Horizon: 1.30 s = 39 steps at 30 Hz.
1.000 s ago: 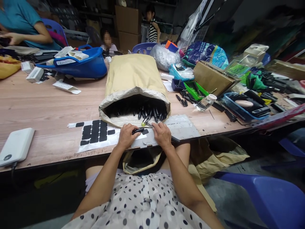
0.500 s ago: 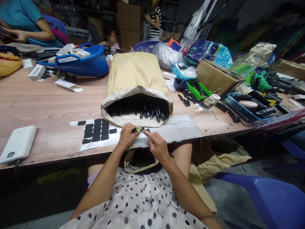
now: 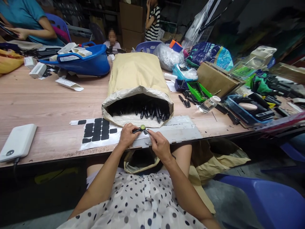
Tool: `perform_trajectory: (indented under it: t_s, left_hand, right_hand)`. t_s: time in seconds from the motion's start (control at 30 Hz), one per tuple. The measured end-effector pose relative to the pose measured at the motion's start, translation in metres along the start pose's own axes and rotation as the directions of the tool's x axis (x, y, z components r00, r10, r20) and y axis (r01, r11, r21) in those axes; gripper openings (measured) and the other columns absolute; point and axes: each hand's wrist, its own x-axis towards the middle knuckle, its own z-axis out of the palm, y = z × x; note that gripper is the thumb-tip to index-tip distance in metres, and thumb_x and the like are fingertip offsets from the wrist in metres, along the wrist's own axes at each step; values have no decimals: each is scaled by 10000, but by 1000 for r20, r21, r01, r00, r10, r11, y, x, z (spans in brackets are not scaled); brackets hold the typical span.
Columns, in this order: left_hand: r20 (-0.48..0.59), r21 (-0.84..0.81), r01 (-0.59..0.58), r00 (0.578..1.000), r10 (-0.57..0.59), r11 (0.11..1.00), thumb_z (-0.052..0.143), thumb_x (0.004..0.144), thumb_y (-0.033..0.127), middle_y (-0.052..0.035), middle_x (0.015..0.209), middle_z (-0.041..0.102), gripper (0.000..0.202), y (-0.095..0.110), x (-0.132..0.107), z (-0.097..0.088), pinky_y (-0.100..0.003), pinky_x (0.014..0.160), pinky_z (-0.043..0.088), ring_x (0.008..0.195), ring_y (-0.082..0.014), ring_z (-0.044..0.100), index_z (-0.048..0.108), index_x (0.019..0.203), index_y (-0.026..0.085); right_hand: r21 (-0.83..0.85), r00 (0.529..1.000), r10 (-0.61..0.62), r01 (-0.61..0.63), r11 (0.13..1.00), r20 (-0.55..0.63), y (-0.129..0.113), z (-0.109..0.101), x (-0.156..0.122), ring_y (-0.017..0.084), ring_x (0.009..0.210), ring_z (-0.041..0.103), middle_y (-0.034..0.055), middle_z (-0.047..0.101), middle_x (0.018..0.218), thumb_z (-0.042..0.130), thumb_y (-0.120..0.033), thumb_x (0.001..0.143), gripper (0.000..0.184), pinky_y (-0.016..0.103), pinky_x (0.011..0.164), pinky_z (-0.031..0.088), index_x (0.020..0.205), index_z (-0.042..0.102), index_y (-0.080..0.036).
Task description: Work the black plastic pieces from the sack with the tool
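My left hand [image 3: 128, 135] is closed in a pinch on a small black pen-like piece [image 3: 136, 130], above the table's front edge. A small round green disc [image 3: 143, 127] shows at that piece's tip, between my hands. In my closed right hand [image 3: 161, 145] is a slim tool [image 3: 148, 131] with a thin metallic shaft, its tip close to the disc; whether they touch I cannot tell. Just beyond my fingers, a tan paper sack [image 3: 137, 71] lies with its mouth toward me. Several black pen-like pieces [image 3: 152, 113] show inside it.
A sheet of black stickers [image 3: 96, 131] lies left of my hands; a grey board [image 3: 179, 128] extends right. A white power bank [image 3: 19, 141] is far left. Behind are a blue scoop [image 3: 83, 63] with small boxes, a green tray [image 3: 199, 90] and a clear bottle [image 3: 209, 104]. Other people are beyond.
The green disc and the tool's tip have shifted slightly right, and my right hand has moved a little right. My left hand stays nearly in place.
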Motion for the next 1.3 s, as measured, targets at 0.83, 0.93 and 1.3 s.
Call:
perform_trajectory:
  t_s: [0.83, 0.93, 1.3]
  left_hand:
    - [17, 38, -59, 998, 58, 998, 516, 923, 348, -39, 857, 667, 237, 0, -7, -5, -379, 809, 471, 859, -229, 561, 728, 893, 246]
    - [29, 41, -66, 997, 65, 997, 477, 944, 346, -39, 847, 664, 277, -1, -6, -4, -381, 816, 463, 847, -224, 554, 720, 863, 243]
    - [139, -176, -110, 981, 136, 978, 453, 963, 422, -29, 865, 690, 300, 25, -43, -18, -323, 754, 485, 796, -196, 609, 684, 970, 230]
  right_hand:
    - [-391, 996, -1, -35, 920, -91, 41, 19, 15, 227, 855, 469, 78, 607, 918, 497, -222, 951, 293, 326, 738, 353, 1155, 705, -246]
    - [-388, 995, -2, -36, 921, -96, 43, 19, 15, 228, 852, 469, 81, 606, 921, 495, -235, 953, 295, 329, 732, 356, 1162, 703, -246]
    - [-394, 995, -16, -24, 919, -100, 44, 20, 16, 226, 843, 471, 76, 608, 896, 493, -248, 966, 289, 326, 731, 357, 1161, 707, -245]
